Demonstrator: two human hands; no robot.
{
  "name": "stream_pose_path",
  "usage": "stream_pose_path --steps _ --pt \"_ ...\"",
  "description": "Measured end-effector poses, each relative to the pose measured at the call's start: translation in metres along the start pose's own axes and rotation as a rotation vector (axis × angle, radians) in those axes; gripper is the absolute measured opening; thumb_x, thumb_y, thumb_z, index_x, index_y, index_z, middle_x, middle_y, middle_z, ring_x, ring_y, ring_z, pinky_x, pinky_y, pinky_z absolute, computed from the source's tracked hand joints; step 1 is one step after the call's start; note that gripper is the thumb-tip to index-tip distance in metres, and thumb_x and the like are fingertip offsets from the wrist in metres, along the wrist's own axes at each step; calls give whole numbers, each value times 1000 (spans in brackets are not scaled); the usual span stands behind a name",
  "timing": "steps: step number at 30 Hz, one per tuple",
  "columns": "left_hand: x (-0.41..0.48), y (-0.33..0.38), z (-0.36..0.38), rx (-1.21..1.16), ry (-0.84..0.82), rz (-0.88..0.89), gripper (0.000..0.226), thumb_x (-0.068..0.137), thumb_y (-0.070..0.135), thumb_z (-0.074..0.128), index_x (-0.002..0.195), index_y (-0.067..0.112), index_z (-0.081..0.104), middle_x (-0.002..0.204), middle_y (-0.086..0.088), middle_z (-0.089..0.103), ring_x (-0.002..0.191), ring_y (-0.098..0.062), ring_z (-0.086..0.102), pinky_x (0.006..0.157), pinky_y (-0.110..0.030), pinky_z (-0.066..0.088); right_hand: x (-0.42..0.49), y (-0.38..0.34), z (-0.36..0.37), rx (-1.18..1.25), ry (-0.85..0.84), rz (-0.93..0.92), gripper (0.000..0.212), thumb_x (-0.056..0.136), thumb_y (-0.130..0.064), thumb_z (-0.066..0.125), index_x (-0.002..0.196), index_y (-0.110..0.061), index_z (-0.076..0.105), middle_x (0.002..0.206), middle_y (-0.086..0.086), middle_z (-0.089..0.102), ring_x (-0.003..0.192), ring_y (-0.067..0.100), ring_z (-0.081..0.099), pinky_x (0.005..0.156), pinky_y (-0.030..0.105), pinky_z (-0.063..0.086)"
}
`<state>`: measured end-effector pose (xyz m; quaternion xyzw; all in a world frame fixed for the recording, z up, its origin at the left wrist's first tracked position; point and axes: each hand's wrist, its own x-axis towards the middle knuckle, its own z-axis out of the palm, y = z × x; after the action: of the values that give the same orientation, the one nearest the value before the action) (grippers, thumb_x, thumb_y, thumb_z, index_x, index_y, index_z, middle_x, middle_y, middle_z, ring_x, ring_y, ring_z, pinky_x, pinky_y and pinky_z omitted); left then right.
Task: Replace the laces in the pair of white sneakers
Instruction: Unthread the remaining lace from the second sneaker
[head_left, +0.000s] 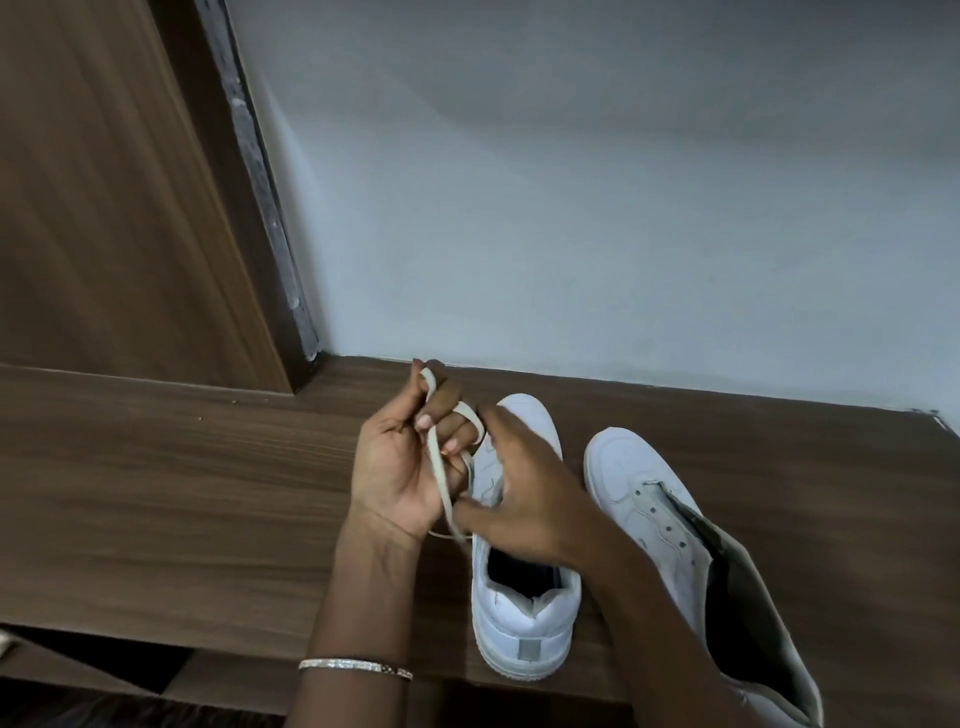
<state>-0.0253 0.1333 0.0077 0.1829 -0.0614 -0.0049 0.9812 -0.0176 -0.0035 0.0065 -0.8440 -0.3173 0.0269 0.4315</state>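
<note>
Limp, light and probably slippery, the flat lace (439, 478) at frame centre loops round the left hand's (400, 467) curled fingers, the right hand (524, 499) pinching it above the white sneaker (524, 618) on the desk (182, 493); best gripped near its tip.

Left grip (400, 467) palm-up, fingers (441, 397) curled round lace (440, 483), right grip (524, 493) pinching it

Matt wood-grain worktop (156, 493), smooth white leather-look sneakers (524, 618), flat woven cloth lace (441, 483), sparkly metal bracelet (353, 666), matt painted wall (623, 208)
</note>
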Motion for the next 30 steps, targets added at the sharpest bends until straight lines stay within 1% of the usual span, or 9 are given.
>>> stream_pose_path --steps 4,6,10,13,16,20,24,27,30 --pt "0 15 -3 -66 -91 47 37 107 28 31 79 17 51 54 7 37 48 -6 21 45 -16 36 2 -6 20 237 -32 49 62 81 -15 59 139 -27 40 90 -14 68 88 10 68 82 34 56" --pt "-1 25 -8 -92 -49 127 39 108 27 30 79 15 54 55 6 37 47 -5 21 44 -16 37 3 -8 18 442 -91 83 63 91 -7 58 147 -27 38 92 -15 69 90 7 68 85 29 55" --pt "-3 37 -6 -175 22 220 41 106 26 34 75 13 57 55 6 37 41 -6 32 43 -15 37 -4 -28 20 683 -326 278 34 97 -31 57 131 -31 56 89 7 68 80 19 65 73 31 50" --pt "-7 47 -6 -139 174 283 40 106 27 36 73 15 56 55 6 33 36 -5 32 37 -12 32 -10 -31 10 502 -402 216 28 103 -37 52 107 -13 66 58 -4 49 52 8 46 52 24 40" --pt "-11 56 -13 -51 363 328 35 105 28 41 74 17 52 54 7 31 34 -5 25 32 -13 26 -12 -24 -14 362 -311 156 31 102 -36 54 96 -13 74 50 -14 40 47 2 35 51 18 31" --pt "-18 49 -16 437 555 252 33 101 36 51 73 21 43 50 9 29 33 -2 21 28 -14 17 -20 -17 -40 561 65 241 38 98 -40 56 78 -10 70 55 -6 41 53 9 39 61 29 39" --pt "-29 28 6 943 305 -30 31 75 50 71 91 25 60 60 1 37 39 -5 26 31 -13 21 -26 -16 -43 885 344 210 37 94 -41 61 70 -14 70 77 4 63 80 22 56 87 42 45" --pt "-44 4 32 1186 -20 -293 37 80 38 72 110 17 68 55 5 49 37 -4 36 36 -15 27 -26 -36 -42 1163 368 134 35 97 -32 55 79 -3 63 108 15 70 109 29 63 108 49 43" --pt "-58 -19 52 1270 -55 -296 39 86 38 67 79 0 70 53 7 60 41 1 47 43 -12 33 -27 -56 -51 1325 372 142 35 94 -34 54 86 -1 58 96 18 71 91 30 72 87 41 57"
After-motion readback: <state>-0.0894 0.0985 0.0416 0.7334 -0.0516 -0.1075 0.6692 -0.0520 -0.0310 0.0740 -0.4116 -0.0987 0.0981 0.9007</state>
